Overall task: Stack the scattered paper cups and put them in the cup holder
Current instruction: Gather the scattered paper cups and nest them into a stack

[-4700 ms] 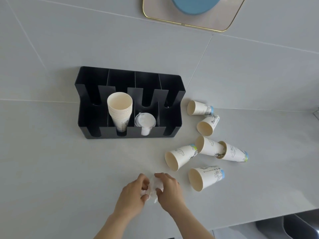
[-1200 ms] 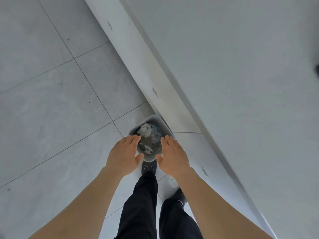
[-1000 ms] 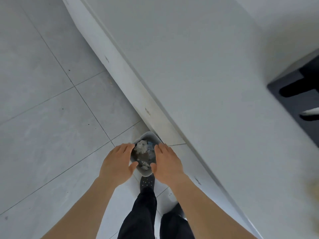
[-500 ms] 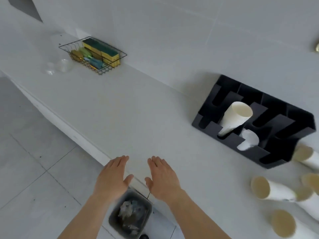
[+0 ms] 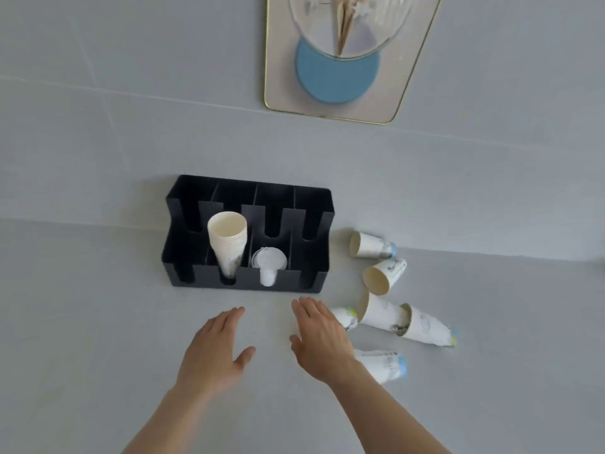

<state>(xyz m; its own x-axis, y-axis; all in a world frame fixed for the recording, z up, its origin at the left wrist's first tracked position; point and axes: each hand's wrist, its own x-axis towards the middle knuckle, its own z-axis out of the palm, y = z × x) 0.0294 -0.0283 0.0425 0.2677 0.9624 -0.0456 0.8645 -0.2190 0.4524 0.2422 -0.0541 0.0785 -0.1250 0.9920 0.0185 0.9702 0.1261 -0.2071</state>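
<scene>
A black cup holder point(image 5: 314, 204) stands on the grey counter against the wall. Its second slot holds a stack of paper cups point(image 5: 227, 244); the third holds clear lids point(image 5: 269, 261). Several loose paper cups lie on their sides right of the holder: one near the wall point(image 5: 371, 245), one below it point(image 5: 384, 276), two nested end to end point(image 5: 406, 321), one nearest me point(image 5: 383, 365). My left hand point(image 5: 214, 350) hovers open in front of the holder. My right hand point(image 5: 322, 337) is open too, partly covering a cup point(image 5: 343, 317).
A gold-rimmed tray point(image 5: 406, 90) with a blue coaster point(image 5: 337, 78) and a glass vessel point(image 5: 347, 24) sits at the back, beyond the holder. Bare grey counter point(image 5: 82, 322) stretches to the left and in front of my hands.
My view swung from the waste bin on the floor back up to the counter. Both hands, empty after dropping the crumpled paper, now hover in front of the holder, the right beside the loose cups.
</scene>
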